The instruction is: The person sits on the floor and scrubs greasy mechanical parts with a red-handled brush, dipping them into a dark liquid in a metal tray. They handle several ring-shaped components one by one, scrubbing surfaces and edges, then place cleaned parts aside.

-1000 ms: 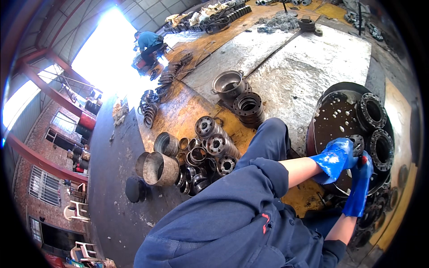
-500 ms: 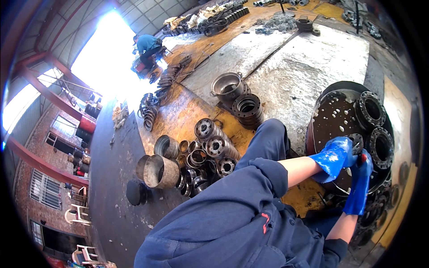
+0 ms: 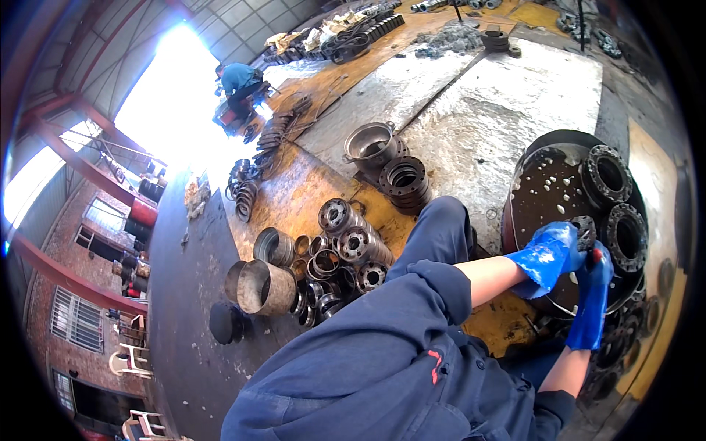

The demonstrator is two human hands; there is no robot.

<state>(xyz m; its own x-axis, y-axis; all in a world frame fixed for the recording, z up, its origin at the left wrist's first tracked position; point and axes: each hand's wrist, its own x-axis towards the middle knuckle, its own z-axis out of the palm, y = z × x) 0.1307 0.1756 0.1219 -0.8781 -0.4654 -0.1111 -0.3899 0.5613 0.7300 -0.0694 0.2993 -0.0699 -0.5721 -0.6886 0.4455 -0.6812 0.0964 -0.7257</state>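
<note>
Both my hands wear long blue rubber gloves and are close together over a round tub (image 3: 520, 192) of dark brown liquid with pale foam flecks. My left hand (image 3: 553, 253) is closed on a small dark metal flange ring (image 3: 585, 231), which shows past its fingers. Against it, my right hand (image 3: 594, 275) is closed too; a small red thing (image 3: 596, 255) shows at its fingers, too little of it to name. Two larger bolt-holed flange rings, an upper one (image 3: 624, 176) and a lower one (image 3: 642, 239), rest at the tub's right side, just beyond my hands.
Flange stacks (image 3: 356, 234) and loose rings stand left of my knee, with open metal cylinders (image 3: 266, 288) beside them. A metal pot (image 3: 368, 144) stands near another flange stack (image 3: 405, 178). More rings (image 3: 614, 345) lie below the tub. A person (image 3: 240, 79) crouches far off near bright light.
The view has shifted slightly. My hands stay together over the tub, and the small flange ring shows a little differently above the left glove.
</note>
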